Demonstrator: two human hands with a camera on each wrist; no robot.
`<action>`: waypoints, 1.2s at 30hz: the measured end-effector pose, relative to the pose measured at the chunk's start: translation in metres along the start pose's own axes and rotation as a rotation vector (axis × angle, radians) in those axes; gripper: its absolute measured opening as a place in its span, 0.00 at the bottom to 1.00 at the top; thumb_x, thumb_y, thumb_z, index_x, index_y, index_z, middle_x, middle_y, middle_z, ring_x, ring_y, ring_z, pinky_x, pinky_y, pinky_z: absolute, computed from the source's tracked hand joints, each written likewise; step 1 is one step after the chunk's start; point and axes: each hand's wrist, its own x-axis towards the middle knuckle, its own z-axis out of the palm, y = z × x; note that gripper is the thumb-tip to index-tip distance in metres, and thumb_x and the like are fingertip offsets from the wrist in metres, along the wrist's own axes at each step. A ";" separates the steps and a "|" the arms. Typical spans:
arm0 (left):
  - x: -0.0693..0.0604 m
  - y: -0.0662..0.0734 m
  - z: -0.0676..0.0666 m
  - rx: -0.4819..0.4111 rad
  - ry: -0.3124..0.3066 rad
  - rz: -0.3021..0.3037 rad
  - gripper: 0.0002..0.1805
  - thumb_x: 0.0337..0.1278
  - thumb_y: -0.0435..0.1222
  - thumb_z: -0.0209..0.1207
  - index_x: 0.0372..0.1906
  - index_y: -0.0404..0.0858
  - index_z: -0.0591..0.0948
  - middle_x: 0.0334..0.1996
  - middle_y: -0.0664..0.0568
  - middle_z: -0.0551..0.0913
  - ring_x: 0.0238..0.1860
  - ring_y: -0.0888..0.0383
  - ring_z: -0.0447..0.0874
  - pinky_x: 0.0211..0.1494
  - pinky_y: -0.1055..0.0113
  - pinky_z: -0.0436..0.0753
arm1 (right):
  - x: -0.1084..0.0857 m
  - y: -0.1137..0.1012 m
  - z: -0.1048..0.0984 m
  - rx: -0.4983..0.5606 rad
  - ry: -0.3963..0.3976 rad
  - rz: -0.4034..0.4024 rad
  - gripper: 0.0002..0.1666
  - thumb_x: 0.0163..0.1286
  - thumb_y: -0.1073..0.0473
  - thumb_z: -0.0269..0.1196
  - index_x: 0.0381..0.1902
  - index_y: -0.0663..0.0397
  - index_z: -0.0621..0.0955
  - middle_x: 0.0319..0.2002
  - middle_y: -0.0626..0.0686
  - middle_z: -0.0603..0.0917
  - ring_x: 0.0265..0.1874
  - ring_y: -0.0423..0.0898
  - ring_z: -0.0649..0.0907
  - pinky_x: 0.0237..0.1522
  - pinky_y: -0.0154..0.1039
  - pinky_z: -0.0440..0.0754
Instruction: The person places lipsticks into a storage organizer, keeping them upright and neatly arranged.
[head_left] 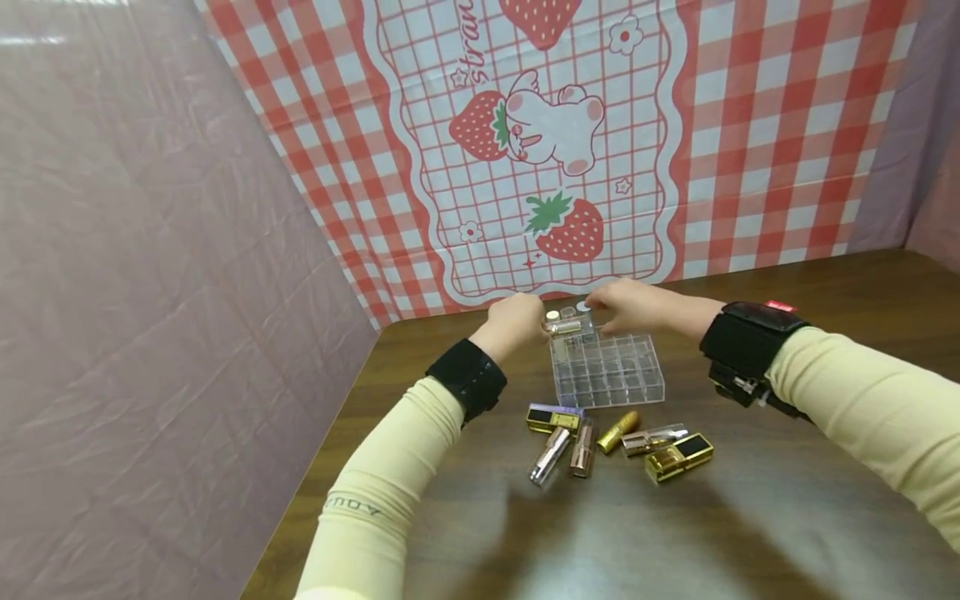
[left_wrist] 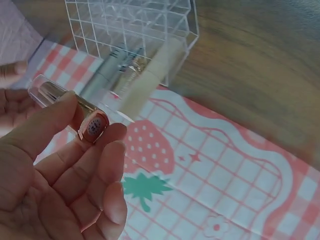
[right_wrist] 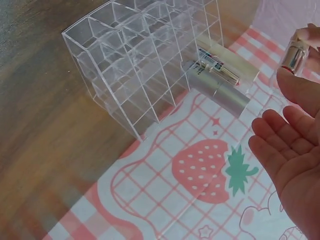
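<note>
The left hand pinched a clear-capped rose-gold lipstick near the far left part of a clear compartmented organizer. The right hand held its fingers extended beside it; thumb contact could not be told. A silver tube and cream tube stood in the organizer's far row. Other lipsticks lay nearer on the wooden table.

Tubes in organizer; right grip

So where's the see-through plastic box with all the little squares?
In the head view, the clear plastic grid organiser is right of centre on the brown wooden table, just behind a rounded gold tube and near the person's left hand.
</note>
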 end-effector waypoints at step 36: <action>-0.002 0.005 0.020 -0.002 0.027 -0.056 0.12 0.50 0.47 0.62 0.25 0.43 0.79 0.36 0.52 0.84 0.38 0.55 0.83 0.36 0.58 0.80 | -0.007 0.015 -0.015 -0.058 0.013 -0.036 0.07 0.51 0.72 0.61 0.32 0.66 0.80 0.25 0.53 0.79 0.23 0.44 0.73 0.27 0.40 0.72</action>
